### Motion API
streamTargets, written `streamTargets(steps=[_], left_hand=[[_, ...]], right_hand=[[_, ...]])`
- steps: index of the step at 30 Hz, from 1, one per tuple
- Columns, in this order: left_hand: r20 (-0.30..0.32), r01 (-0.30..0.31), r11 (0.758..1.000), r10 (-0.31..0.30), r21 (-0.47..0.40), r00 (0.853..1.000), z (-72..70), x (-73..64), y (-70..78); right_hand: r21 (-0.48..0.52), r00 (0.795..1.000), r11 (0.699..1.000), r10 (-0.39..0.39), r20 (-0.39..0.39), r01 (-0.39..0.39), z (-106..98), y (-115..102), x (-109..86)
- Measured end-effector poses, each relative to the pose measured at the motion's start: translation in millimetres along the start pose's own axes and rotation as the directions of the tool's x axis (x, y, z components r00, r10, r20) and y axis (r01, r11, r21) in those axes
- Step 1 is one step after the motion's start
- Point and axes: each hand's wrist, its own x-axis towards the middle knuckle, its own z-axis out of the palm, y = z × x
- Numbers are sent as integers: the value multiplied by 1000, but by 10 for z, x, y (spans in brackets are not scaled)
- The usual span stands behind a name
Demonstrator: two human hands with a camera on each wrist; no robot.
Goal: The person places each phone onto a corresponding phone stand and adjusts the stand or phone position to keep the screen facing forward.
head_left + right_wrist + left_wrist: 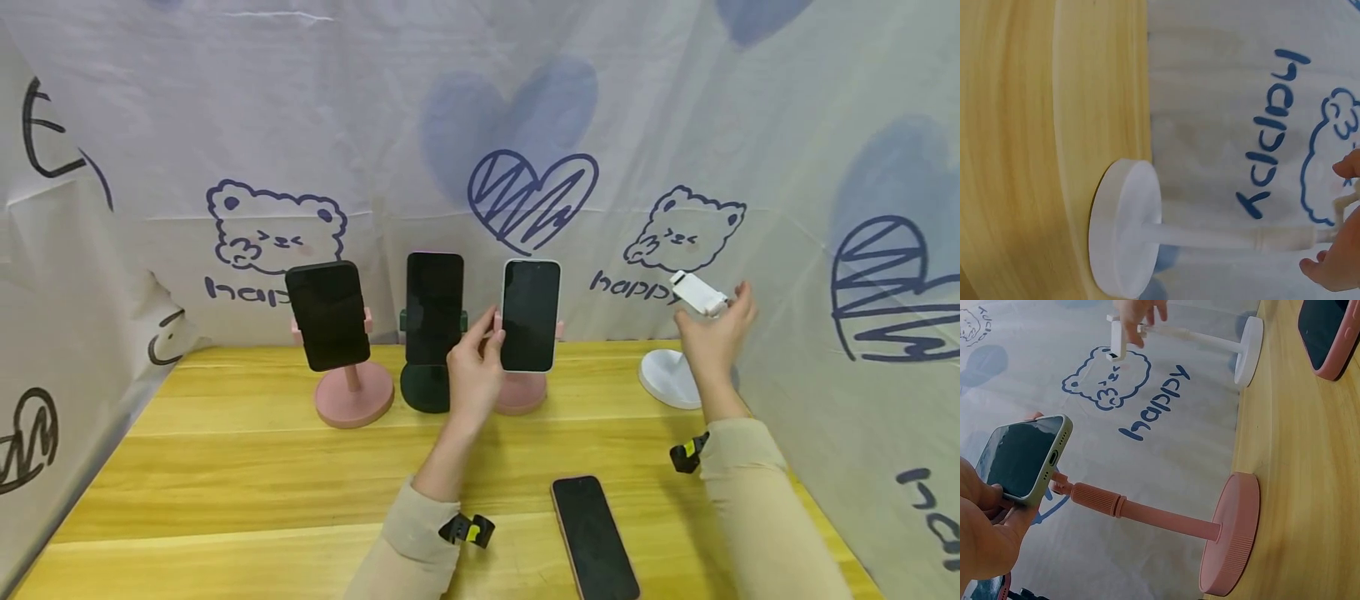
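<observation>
My left hand (477,379) is at the left edge of a phone with a pale green case (1025,459), thumb at the front and fingers partly hidden behind it. That phone stands upright in the clamp of a pink phone stand (1166,519). Over on the right, my right hand (716,333) grips the tilted head of a white phone stand (699,293), thumb on one side and fingers on the other. The white stand's head holds no phone, and its round base (1125,228) rests on the table. Only part of the right hand shows in the right wrist view.
Left of my left hand, a black phone (435,308) sits in a dark green stand (425,390), and another phone (328,317) leans in a pink stand (354,396). A pink-cased phone (596,537) lies face up near the front of the wooden table (262,500). A printed cloth (390,108) hangs behind.
</observation>
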Motion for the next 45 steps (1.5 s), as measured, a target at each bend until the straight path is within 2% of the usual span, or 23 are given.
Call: streamTargets(steps=[6,17,25,32,36,39,45], left_hand=[[3,0,1000,0,-7,1000,4,-10,16],[14,22,1000,-22,-5,1000,3,-19,40],[14,30,1000,-30,-9,999,-5,-16,34],[13,-4,1000,4,-7,1000,-10,-19,38],[15,2,1000,-2,-10,1000,-8,-17,29],[20,13,1000,-13,-13,1000,-7,-18,24],[22,4,1000,-4,-13,1000,-14,-21,19]], right_hand=[[-71,1000,997,6,-3,-6,-31,109,126],[-240,998,971,27,57,-13,-140,221,213],[-223,996,973,66,53,-53,-150,266,238],[-203,993,974,110,36,-100,-131,227,214],[-231,996,971,71,57,-56,-116,201,162],[-211,996,977,45,82,-26,-99,189,103],[-171,992,984,65,110,-46,-24,132,-28]])
